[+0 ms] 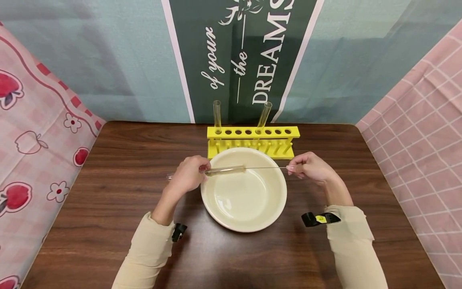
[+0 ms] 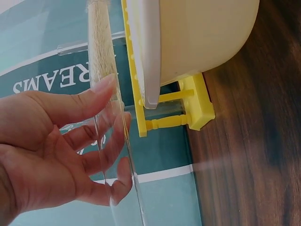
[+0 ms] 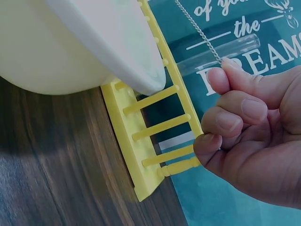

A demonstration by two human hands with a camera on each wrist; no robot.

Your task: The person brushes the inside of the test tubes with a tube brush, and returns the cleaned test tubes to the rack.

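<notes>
My left hand (image 1: 187, 173) grips a clear glass test tube (image 2: 123, 188) lying nearly level over the left rim of a cream basin (image 1: 243, 196). Inside the tube sit the pale bristles of a test tube brush (image 2: 100, 47). From the tube's mouth, the brush's thin twisted wire handle (image 1: 268, 167) runs right across the basin. Thumb and forefinger of my right hand (image 1: 311, 166) pinch this wire (image 3: 200, 33) just beyond the basin's right rim; the other fingers are curled in. The tube's far end sticks out left, partly hidden behind my left hand.
Directly behind the basin stands a yellow test tube rack (image 1: 243, 131). It holds one upright test tube (image 1: 217, 114) at its left end and a tilted test tube (image 1: 265, 114) near its middle. A brown wooden table (image 1: 119, 192) carries everything, with printed cloth hanging around it.
</notes>
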